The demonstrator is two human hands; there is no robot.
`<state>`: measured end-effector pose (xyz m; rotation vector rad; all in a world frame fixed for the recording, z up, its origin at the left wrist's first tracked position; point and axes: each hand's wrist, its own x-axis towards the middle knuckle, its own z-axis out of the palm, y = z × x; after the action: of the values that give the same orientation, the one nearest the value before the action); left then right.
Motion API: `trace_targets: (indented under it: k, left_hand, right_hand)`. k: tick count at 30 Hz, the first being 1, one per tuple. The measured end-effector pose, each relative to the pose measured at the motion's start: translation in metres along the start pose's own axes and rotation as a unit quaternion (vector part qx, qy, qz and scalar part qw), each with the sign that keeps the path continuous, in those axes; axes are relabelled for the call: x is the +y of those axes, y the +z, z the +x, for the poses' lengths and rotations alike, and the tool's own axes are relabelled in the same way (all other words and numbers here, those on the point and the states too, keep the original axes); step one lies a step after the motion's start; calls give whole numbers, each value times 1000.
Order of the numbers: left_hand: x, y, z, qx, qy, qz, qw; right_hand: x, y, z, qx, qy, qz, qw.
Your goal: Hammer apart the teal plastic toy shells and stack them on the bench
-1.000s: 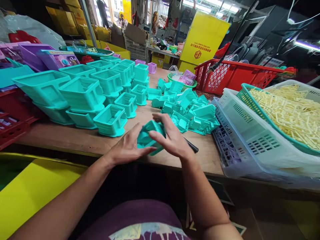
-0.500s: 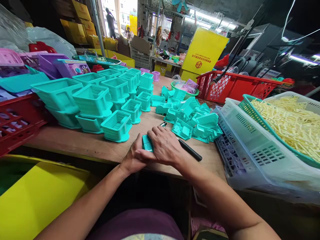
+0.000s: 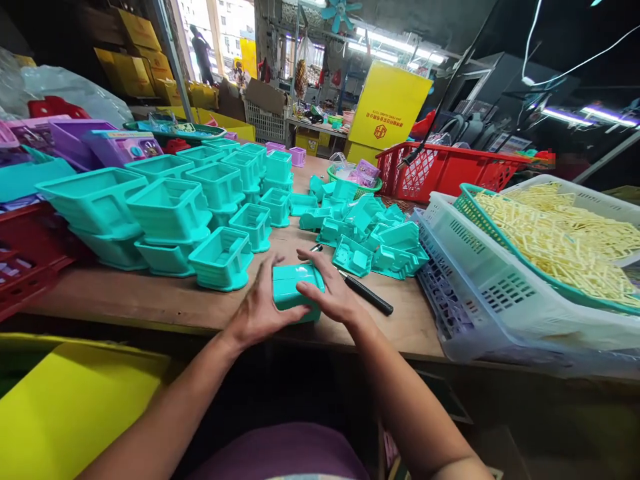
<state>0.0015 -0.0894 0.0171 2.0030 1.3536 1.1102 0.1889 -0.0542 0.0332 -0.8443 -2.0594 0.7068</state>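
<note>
Between my hands at the table's front edge is a turquoise plastic box-shaped part [image 3: 293,280], a smooth face with a seam turned up. My left hand [image 3: 257,303] grips its left side, thumb along the near edge. On its right side, my right hand [image 3: 333,290] holds it with the fingers over the far corner and the thumb on top. Just beyond my right hand lies a black-handled tool [image 3: 367,295], its metal end partly hidden. Stacked turquoise tubs [image 3: 220,257] stand to the left. A heap of loose turquoise pieces [image 3: 353,255] lies ahead to the right.
A white crate [image 3: 493,293] with a green basket [image 3: 467,200] of pale yellow sticks stands at right. A red crate [image 3: 450,167] and a small green basket [image 3: 373,190] are behind the heap. Another red crate [image 3: 35,267] borders the left, above a yellow box [image 3: 85,400].
My right hand has moved off the top of the turquoise part to its right side, uncovering more of it. My hands are farther apart, and the view has shifted slightly right.
</note>
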Motion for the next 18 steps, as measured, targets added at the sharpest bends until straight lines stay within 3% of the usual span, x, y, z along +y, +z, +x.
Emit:
trace_targets:
  k: [3, 6, 9, 12, 14, 16, 18]
  left_hand:
    - [17, -10, 12, -31, 72, 178, 981]
    - [31, -9, 24, -102, 62, 294, 948]
    - [35, -6, 34, -122, 48, 338, 932]
    - [28, -7, 40, -115, 70, 308, 942]
    - [19, -7, 39, -83, 74, 236, 965]
    - [8, -4, 33, -28, 40, 117, 992]
    - [-4, 5, 22, 14, -19, -9, 1000]
  right_hand:
    - [0, 10, 1, 25, -21, -45, 998]
    - [-1, 17, 4, 41, -34, -69, 996]
    - [1, 21, 6, 50, -32, -76, 995]
    - [-1, 17, 8, 43, -19, -69, 996]
    - [-4, 9, 9, 44, -21, -47, 998]
    - [-7, -3, 6, 56, -24, -17, 998]
    - [-4, -12, -2, 72, 4, 6, 997]
